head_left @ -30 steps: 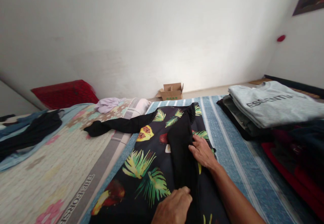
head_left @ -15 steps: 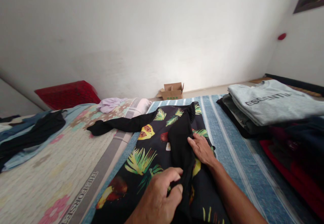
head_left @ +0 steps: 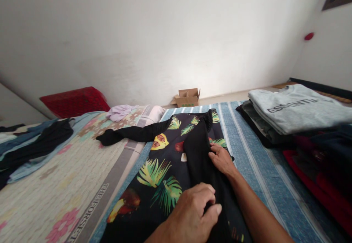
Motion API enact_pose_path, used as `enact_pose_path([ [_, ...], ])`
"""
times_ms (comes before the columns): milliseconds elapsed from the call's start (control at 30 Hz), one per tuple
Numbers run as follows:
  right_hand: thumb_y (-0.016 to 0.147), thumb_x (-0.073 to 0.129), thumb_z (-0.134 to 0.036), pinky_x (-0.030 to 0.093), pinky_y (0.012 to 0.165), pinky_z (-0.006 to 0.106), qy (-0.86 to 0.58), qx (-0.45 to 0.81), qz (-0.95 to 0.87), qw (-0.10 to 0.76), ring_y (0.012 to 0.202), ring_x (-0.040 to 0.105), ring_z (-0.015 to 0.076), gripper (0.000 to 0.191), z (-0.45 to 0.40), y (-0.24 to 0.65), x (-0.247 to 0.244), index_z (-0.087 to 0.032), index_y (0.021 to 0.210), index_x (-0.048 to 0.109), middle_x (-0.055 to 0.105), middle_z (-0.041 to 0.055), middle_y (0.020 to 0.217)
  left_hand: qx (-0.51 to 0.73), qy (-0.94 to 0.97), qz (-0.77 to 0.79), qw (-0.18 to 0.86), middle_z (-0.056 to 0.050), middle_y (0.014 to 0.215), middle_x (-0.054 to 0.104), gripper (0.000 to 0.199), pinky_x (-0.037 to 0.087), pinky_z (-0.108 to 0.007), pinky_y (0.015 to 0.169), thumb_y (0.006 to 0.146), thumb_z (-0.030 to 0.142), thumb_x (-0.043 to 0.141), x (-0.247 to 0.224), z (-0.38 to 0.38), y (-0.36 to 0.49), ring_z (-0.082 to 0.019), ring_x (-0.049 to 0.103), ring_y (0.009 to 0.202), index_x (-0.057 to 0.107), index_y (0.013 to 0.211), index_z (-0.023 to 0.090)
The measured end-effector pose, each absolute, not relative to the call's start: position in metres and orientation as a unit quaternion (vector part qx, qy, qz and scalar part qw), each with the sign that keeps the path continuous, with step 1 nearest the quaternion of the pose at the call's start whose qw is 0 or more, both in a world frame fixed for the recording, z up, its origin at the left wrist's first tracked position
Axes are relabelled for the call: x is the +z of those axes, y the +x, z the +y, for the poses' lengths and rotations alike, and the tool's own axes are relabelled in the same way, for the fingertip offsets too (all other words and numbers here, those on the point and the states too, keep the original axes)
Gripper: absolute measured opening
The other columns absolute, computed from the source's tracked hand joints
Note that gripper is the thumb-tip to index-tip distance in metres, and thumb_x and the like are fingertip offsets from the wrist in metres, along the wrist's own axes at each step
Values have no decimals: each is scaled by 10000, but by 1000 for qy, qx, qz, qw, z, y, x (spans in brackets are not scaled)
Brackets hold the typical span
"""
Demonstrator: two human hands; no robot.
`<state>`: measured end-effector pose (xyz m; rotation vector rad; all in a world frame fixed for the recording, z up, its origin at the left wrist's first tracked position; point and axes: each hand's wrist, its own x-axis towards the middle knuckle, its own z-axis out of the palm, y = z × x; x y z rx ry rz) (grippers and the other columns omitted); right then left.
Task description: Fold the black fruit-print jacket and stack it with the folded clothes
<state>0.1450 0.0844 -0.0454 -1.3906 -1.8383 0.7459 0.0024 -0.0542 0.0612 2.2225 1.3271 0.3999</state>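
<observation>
A black long-sleeved top point(head_left: 162, 169) printed with leaves and fruit lies spread in front of me. One black sleeve point(head_left: 196, 147) is folded down over its body; the other sleeve point(head_left: 132, 135) stretches out to the left. My right hand point(head_left: 222, 160) pinches the outer edge of the folded sleeve, thumb and fingertips close together. Nearer to me, my left hand point(head_left: 196, 210) hovers over or rests on the lower part of that sleeve. Its fingers are bent, with a gap between thumb and forefinger and nothing visible in it.
Blue striped bedding point(head_left: 247, 155) lies under the top, beside a floral quilt point(head_left: 74, 173). Folded clothes with a grey sweatshirt point(head_left: 297, 107) uppermost are stacked at right. Dark clothes point(head_left: 38, 144) lie at left. A cardboard box point(head_left: 188, 98) and a red object point(head_left: 74, 103) stand near the wall.
My left hand has moved right across the lower sleeve, and my right hand has shifted slightly right. The lower part of the folded sleeve now lies wider and farther right.
</observation>
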Motion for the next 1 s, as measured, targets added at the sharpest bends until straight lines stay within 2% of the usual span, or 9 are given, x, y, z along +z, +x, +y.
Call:
enact_pose_path([
  [67, 703, 428, -143, 364, 1003, 329, -548, 286, -699, 360, 1172, 506, 213, 193, 84, 144, -47, -174, 698, 618, 594, 98, 1213, 142, 816, 522, 202, -73, 1063, 645, 135, 446, -285, 928, 843, 192, 475, 56, -45, 6, -180, 587, 1019, 606, 841, 162],
  [167, 653, 441, -130, 375, 1011, 341, -557, 279, -683, 382, 1150, 526, 222, 351, 82, 143, -50, -152, 924, 662, 586, 94, 1228, 96, 812, 559, 137, -157, 1355, 477, 339, 309, -408, 1088, 873, 227, 416, 42, -29, 14, -252, 393, 1292, 560, 1151, 97],
  [233, 622, 437, -111, 378, 1019, 352, -556, 281, -668, 406, 1160, 523, 219, 531, 82, 143, -51, -146, 1123, 611, 588, 86, 1227, 42, 808, 567, 154, -188, 1468, 310, 508, 226, -460, 1125, 890, 298, 399, 31, -22, 19, -280, 223, 1381, 417, 1333, 49],
  [333, 578, 406, -60, 374, 1034, 357, -538, 302, -652, 441, 1193, 504, 191, 767, 81, 142, -52, -174, 1336, 443, 565, 61, 1270, -13, 801, 558, 215, -182, 1516, 168, 646, 159, -486, 1138, 903, 409, 371, 22, -18, 24, -286, 94, 1406, 269, 1427, 46],
  [400, 573, 394, -43, 345, 1062, 358, -528, 299, -659, 445, 1221, 478, 180, 778, 81, 141, -53, -181, 1337, 448, 544, 57, 1296, -22, 802, 549, 235, -168, 1526, 135, 665, 127, -497, 1139, 904, 446, 360, 22, -21, 23, -285, 60, 1408, 245, 1443, 73],
  [500, 609, 387, -46, 323, 1079, 362, -547, 263, -672, 425, 1247, 448, 200, 635, 82, 140, -55, -138, 1206, 583, 511, 93, 1322, -20, 809, 536, 241, -170, 1521, 166, 663, 148, -513, 1129, 895, 473, 375, 27, -21, 19, -302, 88, 1405, 279, 1434, 100],
  [700, 670, 393, -76, 329, 1076, 341, -572, 228, -680, 398, 1254, 440, 211, 530, 81, 137, -59, -98, 1148, 619, 475, 127, 1346, 79, 816, 562, 107, -126, 1308, 527, 393, 352, -337, 1055, 934, 255, 278, 33, 40, 10, -191, 469, 1232, 541, 1188, 113],
  [833, 669, 394, -80, 324, 1080, 354, -568, 227, -690, 387, 1255, 435, 217, 525, 81, 137, -59, -96, 1145, 616, 482, 134, 1338, 65, 837, 542, 31, -114, 1372, 468, 398, 284, -262, 1086, 929, 172, 245, 12, 109, 14, -136, 378, 1301, 491, 1235, 105],
  [1000, 682, 388, -86, 313, 1084, 342, -550, 205, -721, 368, 1241, 443, 207, 477, 82, 137, -57, -125, 1081, 646, 524, 117, 1292, 31, 846, 532, 32, -133, 1477, 315, 479, 246, -427, 1096, 950, 332, 262, -22, 145, 18, -224, 229, 1380, 341, 1369, 113],
])
